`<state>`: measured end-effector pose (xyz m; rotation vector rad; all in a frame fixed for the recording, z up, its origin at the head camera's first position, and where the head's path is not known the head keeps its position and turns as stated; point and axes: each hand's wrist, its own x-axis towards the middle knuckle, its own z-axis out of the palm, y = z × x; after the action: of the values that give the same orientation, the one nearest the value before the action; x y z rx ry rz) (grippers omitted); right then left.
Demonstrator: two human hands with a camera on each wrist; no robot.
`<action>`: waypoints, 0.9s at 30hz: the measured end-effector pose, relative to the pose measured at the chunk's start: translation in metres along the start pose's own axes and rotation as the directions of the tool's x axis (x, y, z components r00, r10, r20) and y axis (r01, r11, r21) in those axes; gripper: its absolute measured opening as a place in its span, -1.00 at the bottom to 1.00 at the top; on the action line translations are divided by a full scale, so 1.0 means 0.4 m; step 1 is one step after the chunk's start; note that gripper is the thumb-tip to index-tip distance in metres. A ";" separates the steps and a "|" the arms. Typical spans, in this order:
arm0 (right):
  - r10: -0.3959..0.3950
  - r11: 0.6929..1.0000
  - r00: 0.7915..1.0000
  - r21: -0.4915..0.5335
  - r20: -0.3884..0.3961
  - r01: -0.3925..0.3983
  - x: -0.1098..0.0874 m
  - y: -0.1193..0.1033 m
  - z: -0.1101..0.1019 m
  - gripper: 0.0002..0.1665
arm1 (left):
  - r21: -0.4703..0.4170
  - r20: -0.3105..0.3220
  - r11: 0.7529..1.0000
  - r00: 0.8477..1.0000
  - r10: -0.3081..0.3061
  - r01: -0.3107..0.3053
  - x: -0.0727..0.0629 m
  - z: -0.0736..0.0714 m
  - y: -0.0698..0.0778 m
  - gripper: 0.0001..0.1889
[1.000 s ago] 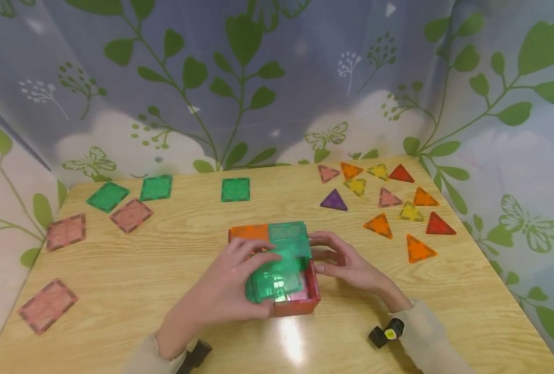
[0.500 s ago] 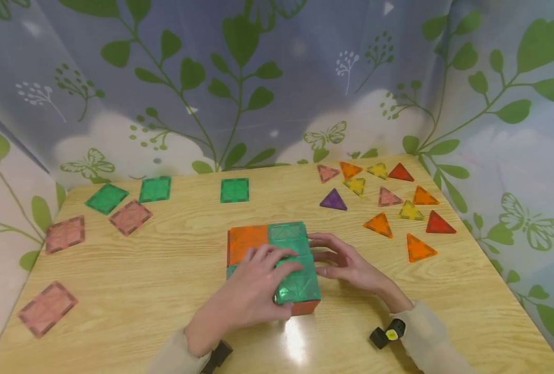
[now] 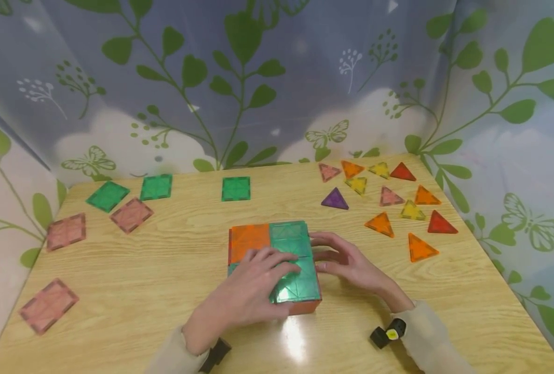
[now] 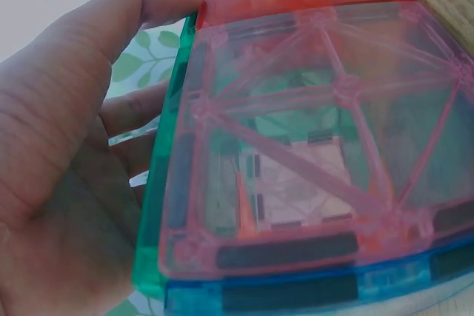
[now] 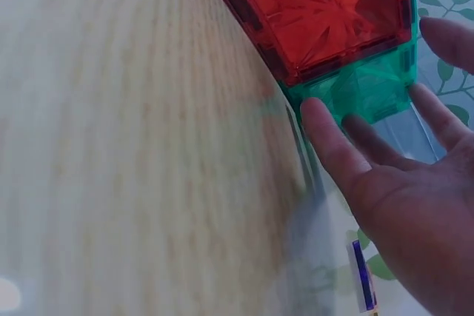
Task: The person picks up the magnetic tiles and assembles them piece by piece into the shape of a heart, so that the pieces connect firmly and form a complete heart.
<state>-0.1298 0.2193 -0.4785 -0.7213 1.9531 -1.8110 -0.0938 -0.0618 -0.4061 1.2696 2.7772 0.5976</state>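
Note:
A low box of translucent magnetic tiles (image 3: 291,241) stands mid-table. Its top shows an orange square tile (image 3: 248,239) at back left and green square tiles along the right. My left hand (image 3: 246,288) rests over the top's front left part, hiding some of it. In the left wrist view the thumb tip meets the green top's edge (image 4: 167,160) beside a pink wall tile (image 4: 285,138) and a red one. My right hand (image 3: 351,262) is at the box's right side. Its spread fingertips (image 5: 315,112) are by the red (image 5: 329,12) and green side tiles.
Orange, red, yellow, pink and purple triangle tiles (image 3: 335,199) lie scattered at the right back. Green square tiles (image 3: 236,188) and pink square tiles (image 3: 49,305) lie at the back and left. A leaf-patterned curtain (image 3: 277,93) borders the wooden table (image 3: 174,254).
The left hand has moved right and laid a green square tile over the opening at the box's front right. The right hand has stayed at the box's side.

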 end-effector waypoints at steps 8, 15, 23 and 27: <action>0.021 0.989 0.998 -0.144 -0.059 -0.029 0.028 -0.027 0.009 -0.26 | -0.065 -0.017 0.998 1.000 -0.002 0.001 -0.022 -0.007 -0.019 -0.50; 0.048 0.982 0.996 -0.178 -0.069 -0.059 0.033 -0.034 0.016 -0.22 | -0.110 -0.192 0.988 0.973 -0.129 0.110 -0.088 -0.026 -0.091 -0.53; 0.023 0.985 0.997 -0.171 -0.080 -0.037 0.036 -0.030 0.019 -0.22 | -0.395 0.099 0.834 0.921 -0.378 0.385 -0.169 -0.018 -0.141 0.28; 0.026 0.984 0.995 -0.173 -0.091 -0.041 0.046 -0.029 0.021 -0.22 | -0.474 0.154 0.792 0.922 -0.356 0.385 -0.176 -0.006 -0.159 0.42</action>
<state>-0.1382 0.2009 -0.4666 -0.6668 2.1895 -1.6944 -0.0933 -0.1518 -0.4355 0.6004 2.4694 1.1179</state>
